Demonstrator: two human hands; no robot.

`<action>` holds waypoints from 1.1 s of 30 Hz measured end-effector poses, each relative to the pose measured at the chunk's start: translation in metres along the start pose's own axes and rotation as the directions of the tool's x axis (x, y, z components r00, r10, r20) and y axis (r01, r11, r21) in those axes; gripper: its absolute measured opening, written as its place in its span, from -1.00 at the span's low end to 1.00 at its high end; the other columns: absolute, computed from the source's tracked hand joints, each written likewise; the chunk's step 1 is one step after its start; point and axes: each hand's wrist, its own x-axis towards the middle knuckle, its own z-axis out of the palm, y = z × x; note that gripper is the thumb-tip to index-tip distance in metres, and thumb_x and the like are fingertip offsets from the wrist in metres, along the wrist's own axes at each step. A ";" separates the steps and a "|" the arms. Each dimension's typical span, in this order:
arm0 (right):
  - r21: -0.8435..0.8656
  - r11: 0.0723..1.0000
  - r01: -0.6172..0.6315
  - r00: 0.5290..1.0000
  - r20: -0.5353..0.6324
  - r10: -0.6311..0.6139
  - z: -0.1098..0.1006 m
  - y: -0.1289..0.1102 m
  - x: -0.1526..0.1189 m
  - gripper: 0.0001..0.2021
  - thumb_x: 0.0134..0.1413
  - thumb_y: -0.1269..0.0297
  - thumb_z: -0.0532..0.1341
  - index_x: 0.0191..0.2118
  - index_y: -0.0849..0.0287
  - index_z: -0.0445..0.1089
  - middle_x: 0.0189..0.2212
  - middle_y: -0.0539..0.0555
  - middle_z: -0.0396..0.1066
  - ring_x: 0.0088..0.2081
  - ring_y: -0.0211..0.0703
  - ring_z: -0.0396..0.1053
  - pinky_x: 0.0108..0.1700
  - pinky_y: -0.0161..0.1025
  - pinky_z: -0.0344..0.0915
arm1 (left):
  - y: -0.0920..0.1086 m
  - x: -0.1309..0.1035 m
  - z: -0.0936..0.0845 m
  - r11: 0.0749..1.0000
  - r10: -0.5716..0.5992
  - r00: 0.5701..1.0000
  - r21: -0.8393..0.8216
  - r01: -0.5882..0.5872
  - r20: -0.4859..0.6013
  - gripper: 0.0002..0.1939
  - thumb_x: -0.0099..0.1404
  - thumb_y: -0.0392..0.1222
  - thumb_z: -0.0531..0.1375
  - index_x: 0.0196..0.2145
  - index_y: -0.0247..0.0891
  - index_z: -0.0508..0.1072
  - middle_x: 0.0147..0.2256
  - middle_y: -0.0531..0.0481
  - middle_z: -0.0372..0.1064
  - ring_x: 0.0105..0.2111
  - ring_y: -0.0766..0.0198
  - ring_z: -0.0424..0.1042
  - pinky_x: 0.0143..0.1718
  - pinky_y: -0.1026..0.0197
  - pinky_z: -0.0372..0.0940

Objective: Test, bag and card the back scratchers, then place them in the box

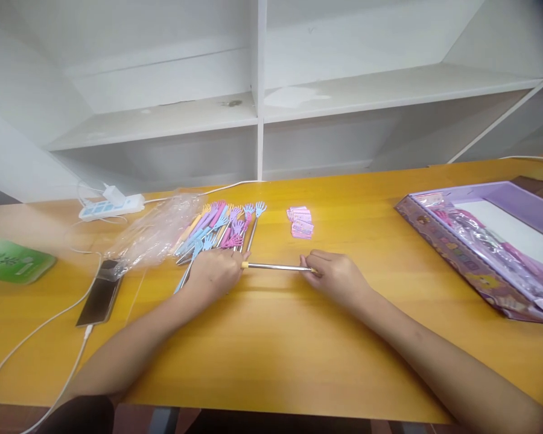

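Between my two hands a back scratcher (276, 267) with a shiny metal rod lies level, just above the table. My left hand (218, 269) is closed around one end, where a bit of yellow handle shows. At the other end my right hand (332, 271) grips it with curled fingers, which mostly hide that end. Beside and behind my left hand lies a pile of back scratchers (221, 224) with small hand-shaped heads in blue, purple, pink and yellow. A little stack of pink and purple cards (301, 223) rests beyond my hands.
Left of the pile are a clear plastic bag (158, 235), a phone (100, 295) on a white charging cable, a power strip (111, 208) and a green package (15, 260). At right sits a purple box (466, 262) holding wrapped items. White shelves (172, 123) stand behind the table.
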 end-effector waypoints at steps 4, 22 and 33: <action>0.015 1.000 0.018 1.000 0.008 -0.018 0.000 -0.013 0.001 -0.59 0.42 0.42 0.14 -0.54 0.15 0.29 -0.62 -0.06 0.25 -0.59 -0.30 0.08 -0.48 -0.29 0.00 | 0.009 -0.004 0.005 0.998 0.041 0.999 -0.042 -0.040 0.001 -0.48 0.59 -0.11 0.06 -0.51 -0.31 0.51 -0.59 -0.14 0.47 -0.61 0.16 0.44 -0.56 0.18 -0.15; 0.101 0.973 -0.206 0.964 0.191 0.184 0.003 0.011 0.002 -0.68 0.37 0.34 0.12 -0.48 0.14 0.35 -0.52 0.01 0.38 -0.51 -0.25 0.25 -0.41 -0.27 0.01 | -0.002 0.008 -0.013 0.858 0.052 0.965 -0.506 0.087 0.255 -0.60 0.55 0.08 0.07 -0.32 -0.24 0.47 -0.38 -0.05 0.47 -0.41 0.18 0.39 -0.37 0.18 0.11; 0.135 0.991 -0.002 0.996 0.084 -0.010 0.005 -0.001 0.000 -0.69 0.40 0.41 0.11 -0.45 0.13 0.32 -0.55 -0.02 0.34 -0.53 -0.26 0.22 -0.42 -0.28 0.06 | 0.006 0.001 -0.025 -0.214 -0.162 0.958 -0.956 0.201 0.238 -0.70 0.43 -0.07 0.05 -0.35 -0.26 0.47 -0.28 -0.09 0.39 -0.24 0.12 0.40 -0.14 0.10 0.33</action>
